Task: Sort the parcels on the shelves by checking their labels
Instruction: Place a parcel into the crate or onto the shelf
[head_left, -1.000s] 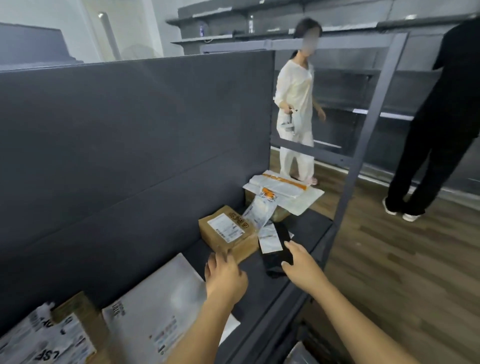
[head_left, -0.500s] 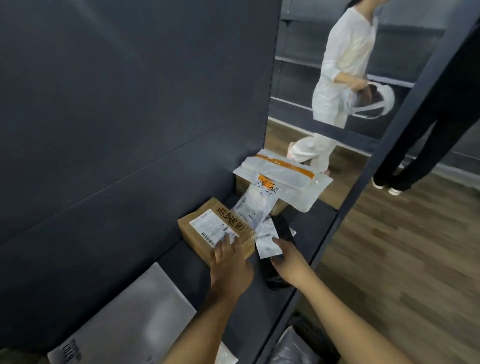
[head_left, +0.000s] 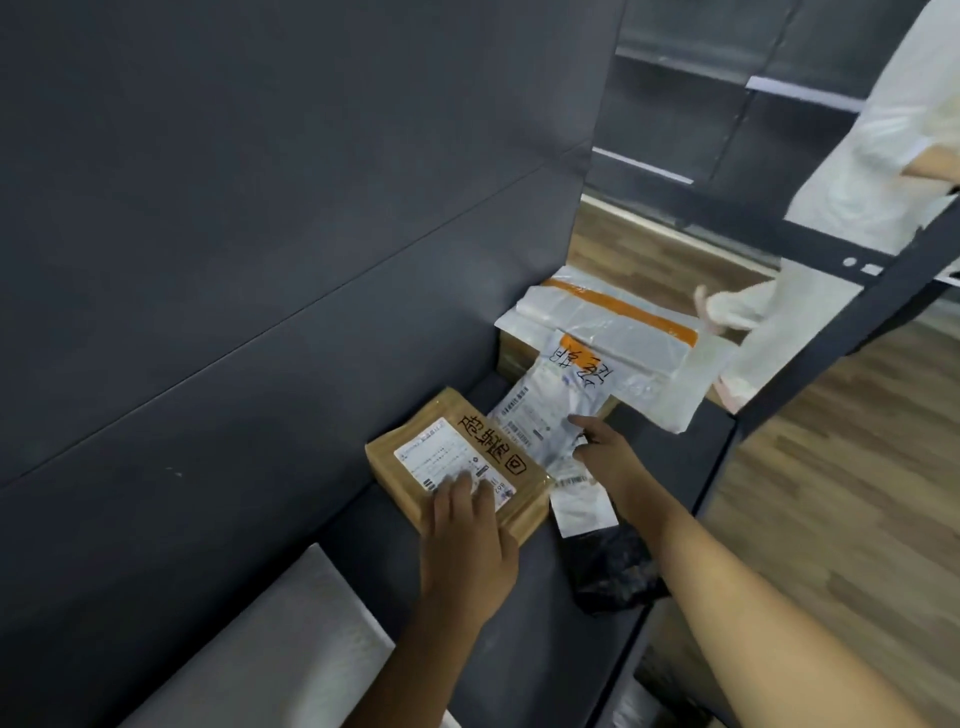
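Left hand (head_left: 467, 551) lies flat on cardboard box (head_left: 457, 462) on dark shelf (head_left: 670, 447), fingers spread over its label, while right hand (head_left: 608, 457) pinches clear plastic parcel (head_left: 550, 410) just beside box

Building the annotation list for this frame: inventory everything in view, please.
brown cardboard box with white label: 1, brown, on the shelf against the back panel
clear plastic mailer with handwritten black marks: 1, clear-white, right of the box, leaning up toward the far parcels
white plastic mailer with orange stripe: 1, white and orange, far end of shelf, on top of a brown parcel
black plastic bag parcel: 1, black, shelf front edge
large white flat mailer: 1, white, near end of shelf
dark grey metal shelf: 1, grey
bystander in white clothes: 1, white, right background
left hand: on the box label
right hand: fingers on the clear mailer
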